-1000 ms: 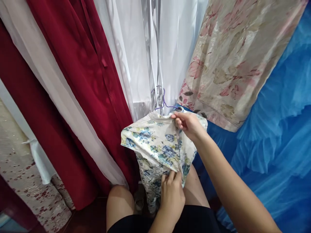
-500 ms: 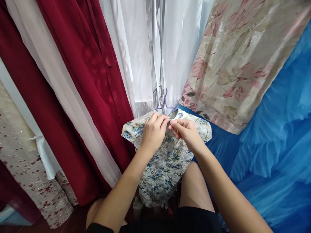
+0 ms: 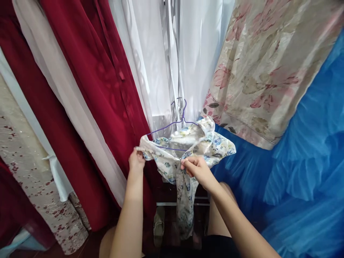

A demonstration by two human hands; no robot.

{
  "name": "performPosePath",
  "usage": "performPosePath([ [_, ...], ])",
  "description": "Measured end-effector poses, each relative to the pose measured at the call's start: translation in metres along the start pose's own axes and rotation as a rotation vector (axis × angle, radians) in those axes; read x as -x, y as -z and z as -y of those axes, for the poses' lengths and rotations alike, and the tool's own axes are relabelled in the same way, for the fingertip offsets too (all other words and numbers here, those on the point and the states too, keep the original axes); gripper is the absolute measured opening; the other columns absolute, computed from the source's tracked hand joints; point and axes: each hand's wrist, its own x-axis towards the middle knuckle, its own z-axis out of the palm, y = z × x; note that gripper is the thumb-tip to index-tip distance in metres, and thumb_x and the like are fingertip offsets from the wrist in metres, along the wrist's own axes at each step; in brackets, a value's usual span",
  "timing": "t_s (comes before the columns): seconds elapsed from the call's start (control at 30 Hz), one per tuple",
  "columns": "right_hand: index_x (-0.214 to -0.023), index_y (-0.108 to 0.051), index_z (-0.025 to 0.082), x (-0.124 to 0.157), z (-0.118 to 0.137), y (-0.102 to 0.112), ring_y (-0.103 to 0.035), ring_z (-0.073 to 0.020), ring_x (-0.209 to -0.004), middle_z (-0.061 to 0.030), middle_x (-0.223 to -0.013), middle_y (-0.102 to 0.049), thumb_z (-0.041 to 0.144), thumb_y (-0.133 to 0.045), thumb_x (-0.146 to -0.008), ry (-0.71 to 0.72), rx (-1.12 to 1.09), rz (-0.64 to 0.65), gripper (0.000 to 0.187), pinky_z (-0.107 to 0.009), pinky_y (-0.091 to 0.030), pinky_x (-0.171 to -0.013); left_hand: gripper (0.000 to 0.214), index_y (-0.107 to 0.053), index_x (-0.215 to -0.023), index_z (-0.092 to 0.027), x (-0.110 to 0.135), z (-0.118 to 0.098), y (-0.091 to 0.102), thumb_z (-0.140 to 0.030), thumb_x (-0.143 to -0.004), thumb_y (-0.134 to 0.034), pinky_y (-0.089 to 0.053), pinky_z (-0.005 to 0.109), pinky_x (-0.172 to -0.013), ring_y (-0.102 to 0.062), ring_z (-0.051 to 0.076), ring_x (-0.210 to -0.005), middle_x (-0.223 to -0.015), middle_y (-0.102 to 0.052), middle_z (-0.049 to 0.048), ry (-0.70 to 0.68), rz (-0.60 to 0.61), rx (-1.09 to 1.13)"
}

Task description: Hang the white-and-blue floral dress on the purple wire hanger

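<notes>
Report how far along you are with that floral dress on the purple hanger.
Done: the arm of the purple hanger nearest the left hand is bare wire, the floral dress off it. In hand: the left hand grips the freed sleeve edge; the right hand pinches the fabric at the middle. Left: the other shoulder is draped over the hanger, whose hook is on the chrome rack.
</notes>
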Motion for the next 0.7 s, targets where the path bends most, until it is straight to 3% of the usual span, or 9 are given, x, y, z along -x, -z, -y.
performPosePath([
  [0.1, -0.067, -0.067, 0.016, 0.016, -0.015, -0.003, -0.031, -0.0085, -0.038, 0.0055, -0.040, -0.044, 0.050, -0.065, -0.082, -0.077, -0.187, -0.164, 0.037, -0.024, -0.021, -0.042, 0.025, -0.051, -0.068, -0.019, 0.026, 0.058, 0.028, -0.020, -0.093, -0.049, -0.050, 0.036, -0.079, -0.063, 0.018, -0.069, -0.066, -0.058, 0.0016, 0.172, -0.020, 0.021],
  [0.23, -0.078, -0.068, 0.018, 0.056, -0.068, 0.012, -0.037, -0.0103, -0.041, 0.0059, -0.049, -0.045, 0.050, -0.071, -0.077, -0.065, -0.438, -0.670, 0.032, -0.025, -0.025, -0.040, 0.018, -0.061, -0.079, -0.018, 0.085, 0.122, 0.051, -0.022, -0.094, -0.052, -0.051, 0.040, -0.092, -0.069, 0.021, -0.088, -0.084, -0.069, 0.0084, 0.277, 0.041, 0.090],
  [0.33, -0.083, -0.067, 0.020, 0.087, -0.105, 0.026, -0.048, -0.0136, -0.045, 0.0031, -0.056, -0.056, 0.047, -0.073, -0.075, -0.055, -0.469, -1.001, 0.029, -0.026, -0.037, -0.042, 0.013, -0.066, -0.087, -0.017, 0.129, 0.138, 0.048, -0.029, -0.088, -0.066, -0.051, 0.035, -0.095, -0.069, 0.020, -0.096, -0.097, -0.071, 0.0090, 0.260, 0.136, 0.158],
  [0.4, -0.090, -0.067, 0.020, 0.098, -0.113, 0.031, -0.059, -0.0172, -0.055, -0.0013, -0.069, -0.066, 0.047, -0.071, -0.078, -0.043, -0.416, -1.094, 0.030, -0.028, -0.046, -0.049, 0.026, -0.068, -0.092, -0.016, 0.156, 0.133, 0.037, -0.040, -0.083, -0.073, -0.051, 0.034, -0.094, -0.068, 0.022, -0.098, -0.100, -0.072, 0.0091, 0.200, 0.276, 0.146],
  [0.47, -0.092, -0.069, 0.021, 0.100, -0.106, 0.029, -0.066, -0.0215, -0.073, -0.0056, -0.085, -0.072, 0.048, -0.067, -0.083, -0.020, -0.307, -1.022, 0.029, -0.032, -0.053, -0.064, 0.035, -0.068, -0.095, -0.016, 0.181, 0.118, 0.025, -0.049, -0.085, -0.070, -0.051, 0.034, -0.093, -0.067, 0.024, -0.101, -0.104, -0.072, 0.0102, 0.099, 0.451, 0.051],
  [0.57, -0.084, -0.072, 0.020, 0.094, -0.081, 0.012, -0.068, -0.0271, -0.093, -0.0096, -0.095, -0.073, 0.059, -0.057, -0.090, -0.098, -0.251, -0.577, 0.042, -0.036, -0.056, -0.081, 0.033, -0.069, -0.095, -0.016, 0.212, 0.091, 0.011, -0.047, -0.096, -0.057, -0.048, 0.033, -0.096, -0.064, 0.026, -0.108, -0.113, -0.070, 0.0111, -0.098, 0.666, -0.205],
  [0.63, -0.091, -0.074, 0.022, 0.094, -0.064, -0.001, -0.068, -0.0280, -0.100, -0.0101, -0.100, -0.074, 0.067, -0.051, -0.091, -0.177, -0.316, -0.328, 0.051, -0.038, -0.055, -0.087, 0.031, -0.069, -0.093, -0.017, 0.223, 0.078, 0.010, -0.043, -0.099, -0.052, -0.047, 0.033, -0.100, -0.061, 0.026, -0.114, -0.120, -0.067, 0.0114, -0.223, 0.753, -0.366],
  [0.7, -0.103, -0.074, 0.025, 0.101, -0.054, -0.011, -0.066, -0.0265, -0.107, -0.0087, -0.110, -0.073, 0.070, -0.051, -0.090, -0.220, -0.369, -0.246, 0.052, -0.038, -0.052, -0.095, 0.029, -0.068, -0.093, -0.019, 0.224, 0.071, 0.013, -0.041, -0.100, -0.051, -0.043, 0.034, -0.106, -0.057, 0.027, -0.123, -0.128, -0.064, 0.0112, -0.304, 0.777, -0.459],
])
